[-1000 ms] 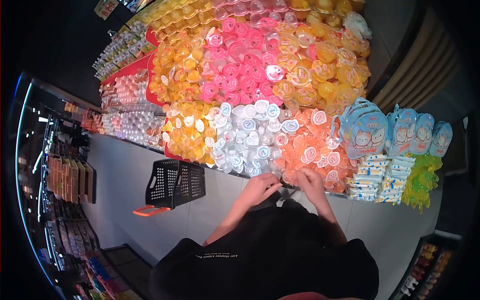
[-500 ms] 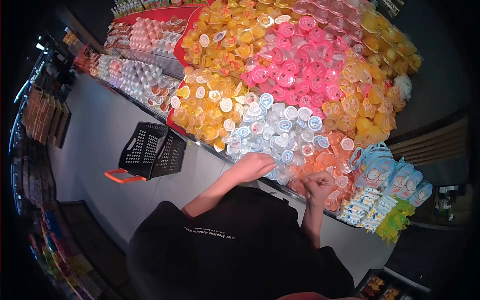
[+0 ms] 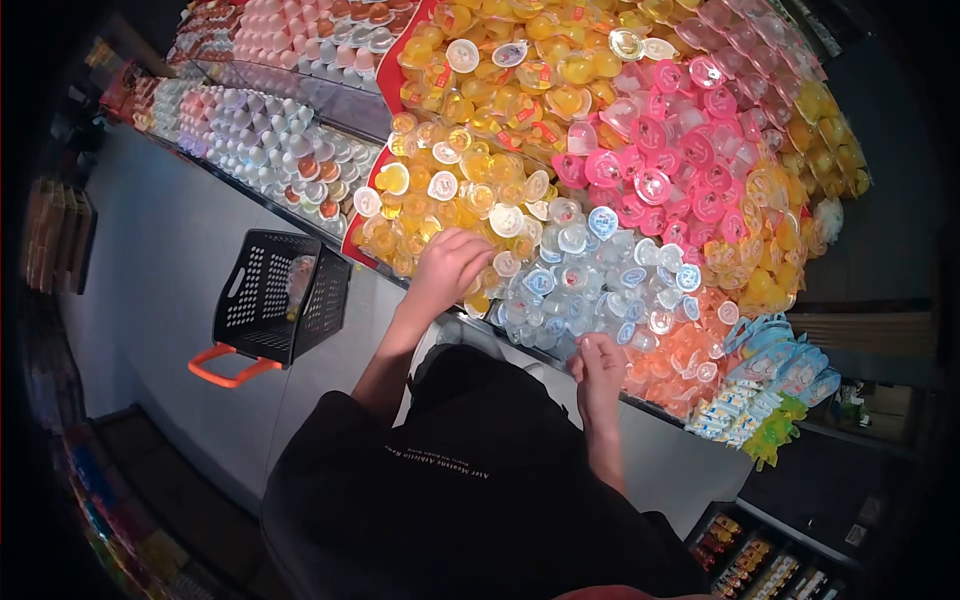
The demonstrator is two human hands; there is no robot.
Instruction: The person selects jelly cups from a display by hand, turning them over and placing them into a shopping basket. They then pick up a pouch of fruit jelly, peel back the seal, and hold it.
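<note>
My left hand (image 3: pixel 452 270) is over the near edge of the yellow jelly cups (image 3: pixel 505 190), fingers bent and slightly apart. No cup shows in its grasp, though the undersides of the fingers are hidden. Closed, with thumb and fingers drawn together, my right hand (image 3: pixel 598 370) is at the front edge between the clear jelly cups (image 3: pixel 570 285) and the orange jelly cups (image 3: pixel 675 360). What it holds, if anything, cannot be made out. The clear cups have white and blue printed lids.
A black shopping basket (image 3: pixel 262 300) with an orange handle (image 3: pixel 235 368) stands on the floor at left, a clear package (image 3: pixel 299 280) inside. Pink jelly cups (image 3: pixel 670 150) lie farther back. Blue printed bags (image 3: pixel 780 350) are at right. A clear divider (image 3: pixel 290 90) borders the left bins.
My left hand has moved left from the clear cups to the yellow ones. My right hand has shifted left from above the orange cups. The view has turned, showing the package inside the basket.
</note>
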